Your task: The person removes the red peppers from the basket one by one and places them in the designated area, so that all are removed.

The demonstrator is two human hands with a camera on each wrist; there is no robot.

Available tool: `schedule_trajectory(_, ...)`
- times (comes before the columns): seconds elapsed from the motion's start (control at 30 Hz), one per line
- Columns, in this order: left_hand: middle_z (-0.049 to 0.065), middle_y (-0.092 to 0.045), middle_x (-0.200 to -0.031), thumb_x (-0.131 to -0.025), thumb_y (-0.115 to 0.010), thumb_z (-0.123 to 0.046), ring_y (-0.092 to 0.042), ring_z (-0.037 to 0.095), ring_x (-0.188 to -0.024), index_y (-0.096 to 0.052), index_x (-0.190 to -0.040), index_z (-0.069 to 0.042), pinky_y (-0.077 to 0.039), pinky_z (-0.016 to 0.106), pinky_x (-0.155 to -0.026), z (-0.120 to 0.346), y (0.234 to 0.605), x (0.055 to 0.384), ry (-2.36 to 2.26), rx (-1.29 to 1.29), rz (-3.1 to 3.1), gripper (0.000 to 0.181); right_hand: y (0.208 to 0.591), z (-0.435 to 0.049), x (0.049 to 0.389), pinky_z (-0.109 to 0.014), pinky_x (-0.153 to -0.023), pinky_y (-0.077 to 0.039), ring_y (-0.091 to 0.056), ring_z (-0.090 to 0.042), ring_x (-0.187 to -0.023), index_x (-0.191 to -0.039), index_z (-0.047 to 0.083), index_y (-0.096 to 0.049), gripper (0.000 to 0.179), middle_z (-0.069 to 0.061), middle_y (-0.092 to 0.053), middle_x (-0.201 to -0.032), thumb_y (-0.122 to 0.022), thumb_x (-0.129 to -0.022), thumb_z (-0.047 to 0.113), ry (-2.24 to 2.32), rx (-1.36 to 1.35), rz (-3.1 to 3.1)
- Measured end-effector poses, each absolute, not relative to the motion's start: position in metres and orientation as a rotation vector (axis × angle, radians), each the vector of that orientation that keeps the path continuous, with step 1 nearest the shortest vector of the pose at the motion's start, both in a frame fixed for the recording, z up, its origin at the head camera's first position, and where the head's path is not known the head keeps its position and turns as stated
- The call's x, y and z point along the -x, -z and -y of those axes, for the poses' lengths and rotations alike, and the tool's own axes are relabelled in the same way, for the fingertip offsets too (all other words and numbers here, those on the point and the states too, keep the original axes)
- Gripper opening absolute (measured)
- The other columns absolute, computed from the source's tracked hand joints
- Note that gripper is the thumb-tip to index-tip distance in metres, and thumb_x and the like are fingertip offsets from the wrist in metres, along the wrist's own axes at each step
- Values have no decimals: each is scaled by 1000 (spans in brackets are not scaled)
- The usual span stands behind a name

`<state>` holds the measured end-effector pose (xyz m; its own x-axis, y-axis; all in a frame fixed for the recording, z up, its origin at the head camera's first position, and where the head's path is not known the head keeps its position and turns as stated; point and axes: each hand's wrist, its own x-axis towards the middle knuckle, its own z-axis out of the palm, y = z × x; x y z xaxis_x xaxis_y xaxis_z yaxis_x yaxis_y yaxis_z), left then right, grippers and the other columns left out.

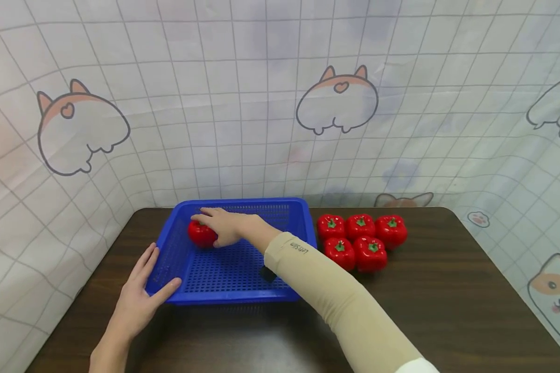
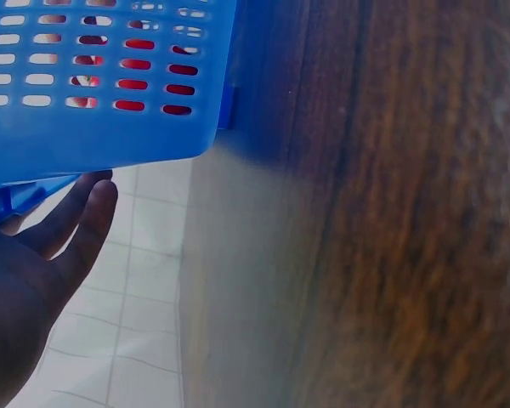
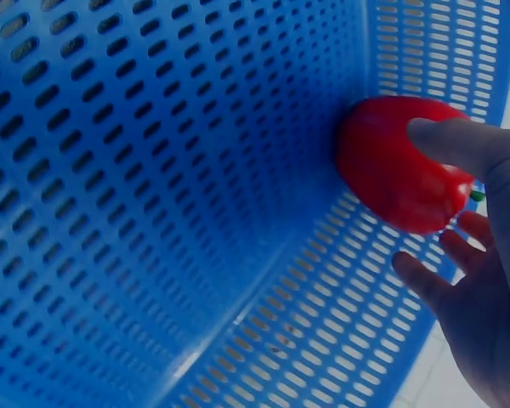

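A blue perforated plastic basket [image 1: 242,296] sits on the table with one red bell pepper [image 1: 200,234] in its far left corner. My right hand [image 1: 224,225] reaches over this pepper. In the right wrist view the thumb overlaps the pepper [image 3: 399,161], while the other fingers [image 3: 425,276] are spread loosely beside it. At the basket's left side is my left hand [image 1: 135,298], with thumb and fingers apart along the rim. The left wrist view shows its fingers [image 2: 89,221] extended by the basket's outer wall [image 2: 102,136].
To the right of the basket, several red bell peppers [image 1: 370,254] with green stems stand close together in two rows on the dark wooden table [image 1: 448,290]. A white gridded cloth with cartoon dogs [image 1: 270,155] hangs behind and at both sides.
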<state>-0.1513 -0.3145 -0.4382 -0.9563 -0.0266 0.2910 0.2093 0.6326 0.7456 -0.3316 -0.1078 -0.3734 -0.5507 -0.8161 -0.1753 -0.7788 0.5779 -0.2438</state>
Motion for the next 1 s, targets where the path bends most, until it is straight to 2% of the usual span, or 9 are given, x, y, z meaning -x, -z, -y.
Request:
schedule_trajectory(0.2, 7, -16, -170, -93, -77, -30, -19, 48, -150, -25, -163, -5, -23, 77, -108, 314, 438, 151, 1229, 144, 2580, 89, 386, 110, 334, -45, -116, -36, -25, -26, -152, -161, 30, -30, 75, -5, -24, -167, -70, -99, 21, 224, 1319, -2570)
schedule_trajectory(0.4, 6, -16, -171, -94, -76, -30, -18, 48, -150, -25, -163, -7, -22, 77, -109, 315, 437, 151, 1252, 141, 2573, 90, 386, 112, 333, -42, -111, -43, -39, -24, -141, -152, 30, -40, 60, -8, -39, -156, -70, -100, 27, 304, 1337, -2591)
schedule_trajectory(0.7, 8, -17, -170, -93, -77, -29, -19, 48, -150, -26, -163, -7, -23, 76, -109, 314, 439, 152, 1242, 138, 2574, 89, 384, 113, 329, -38, -108, -46, -42, -24, -135, -151, 29, -41, 58, -8, -41, -151, -70, -100, 27, 190, 1383, -2586)
schedule_trajectory(1.0, 6, -16, -171, -94, -77, -29, -18, 49, -151, -25, -163, -6, -23, 76, -109, 314, 438, 151, 1252, 143, 2569, 89, 376, 104, 329, -35, -99, -51, -50, -22, -125, -151, 27, -46, 58, -8, -42, -146, -72, -98, 25, 147, 1379, -2558)
